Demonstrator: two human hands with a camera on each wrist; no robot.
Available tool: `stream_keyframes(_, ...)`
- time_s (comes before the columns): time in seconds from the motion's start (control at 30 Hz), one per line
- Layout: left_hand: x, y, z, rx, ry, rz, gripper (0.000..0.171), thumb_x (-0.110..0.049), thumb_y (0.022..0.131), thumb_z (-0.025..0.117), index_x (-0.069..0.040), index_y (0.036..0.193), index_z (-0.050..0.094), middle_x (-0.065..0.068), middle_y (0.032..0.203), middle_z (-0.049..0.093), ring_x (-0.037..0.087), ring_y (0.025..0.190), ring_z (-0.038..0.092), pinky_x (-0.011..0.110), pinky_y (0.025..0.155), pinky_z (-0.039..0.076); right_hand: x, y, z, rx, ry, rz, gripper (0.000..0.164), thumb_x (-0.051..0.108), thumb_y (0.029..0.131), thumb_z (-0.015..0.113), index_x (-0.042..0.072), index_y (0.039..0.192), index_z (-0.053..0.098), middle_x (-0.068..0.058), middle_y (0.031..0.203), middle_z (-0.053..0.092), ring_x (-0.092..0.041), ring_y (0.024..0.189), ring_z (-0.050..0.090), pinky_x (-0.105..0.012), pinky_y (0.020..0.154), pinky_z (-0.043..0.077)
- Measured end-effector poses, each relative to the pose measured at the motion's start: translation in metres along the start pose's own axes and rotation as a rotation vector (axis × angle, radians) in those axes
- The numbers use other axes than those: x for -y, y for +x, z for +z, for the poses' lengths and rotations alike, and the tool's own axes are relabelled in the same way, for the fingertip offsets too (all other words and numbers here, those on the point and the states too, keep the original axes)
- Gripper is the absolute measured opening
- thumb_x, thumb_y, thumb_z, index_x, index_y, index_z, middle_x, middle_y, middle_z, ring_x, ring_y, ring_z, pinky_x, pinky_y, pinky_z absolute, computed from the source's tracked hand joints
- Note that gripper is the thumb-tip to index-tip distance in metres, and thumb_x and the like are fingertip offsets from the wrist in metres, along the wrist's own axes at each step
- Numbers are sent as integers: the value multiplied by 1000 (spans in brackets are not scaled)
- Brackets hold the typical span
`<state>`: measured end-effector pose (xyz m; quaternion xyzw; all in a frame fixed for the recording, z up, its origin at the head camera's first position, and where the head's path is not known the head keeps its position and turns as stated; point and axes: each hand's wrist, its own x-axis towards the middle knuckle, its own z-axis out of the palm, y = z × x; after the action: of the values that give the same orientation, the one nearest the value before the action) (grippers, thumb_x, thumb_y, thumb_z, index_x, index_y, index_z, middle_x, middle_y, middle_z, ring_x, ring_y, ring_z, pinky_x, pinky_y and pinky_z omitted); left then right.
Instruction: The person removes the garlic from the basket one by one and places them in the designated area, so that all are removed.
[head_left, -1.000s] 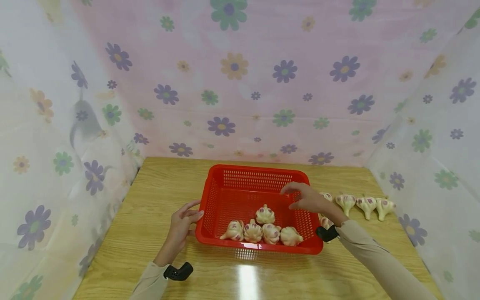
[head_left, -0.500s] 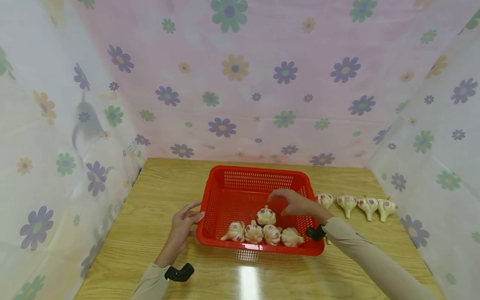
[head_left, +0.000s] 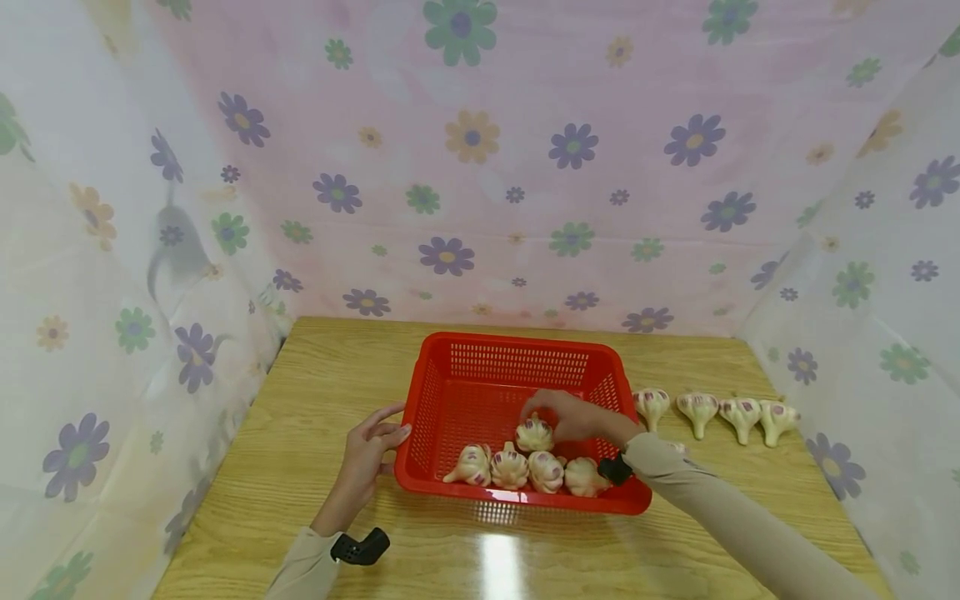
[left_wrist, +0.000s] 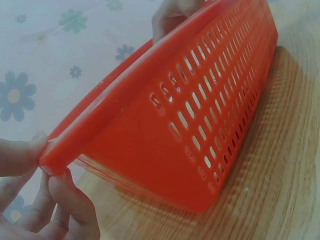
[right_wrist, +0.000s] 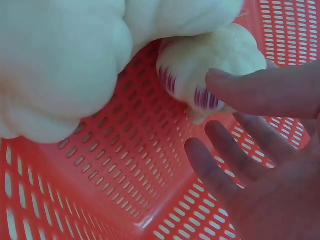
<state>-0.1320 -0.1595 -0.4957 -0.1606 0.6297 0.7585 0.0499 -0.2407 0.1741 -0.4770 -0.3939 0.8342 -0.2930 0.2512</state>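
Observation:
My left hand (head_left: 363, 457) pinches the left rim of a red plastic basket (head_left: 517, 364), thumb over the edge and fingers beneath it, as the left wrist view shows. Inside the basket, my right hand (head_left: 567, 415) is around a garlic bulb (head_left: 534, 435) that sits behind the front row. In the right wrist view the thumb overlaps this bulb (right_wrist: 220, 52), while the other fingers (right_wrist: 212, 167) are spread loosely beside and below it. Several more garlic bulbs (head_left: 509, 469) line the basket's front wall; the right wrist strap partly covers the rightmost one.
Right of the basket, several garlic bulbs (head_left: 697, 408) lie in a row on the wooden table (head_left: 345, 358). The right forearm crosses the basket's right rim and hides part of another bulb (head_left: 678, 447). Flowered cloth (head_left: 480, 167) encloses the back and sides.
My right hand has moved left and down from the basket's right side to the garlic bulb behind the row. The left hand keeps its hold on the rim.

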Motion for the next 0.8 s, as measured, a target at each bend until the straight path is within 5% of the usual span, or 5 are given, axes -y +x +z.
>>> stream_keyframes(0.5,0,-1,0,-3,-10,5,46,-7,85,68,-11,130,56,11,93,63,22,75,64,44,56,56,0,7,1,8,-20,75,44,-6,78,68,11,118,62,-6,119,58,-24,98,53,-32,74,51)
stream_keyframes(0.8,0,0,0,-1,-6,-1,45,-7,86,67,-11,130,56,12,95,64,23,76,65,45,57,56,1,10,2,-13,-17,43,49,-13,75,67,7,119,61,-7,122,56,-30,110,52,-44,84,51)
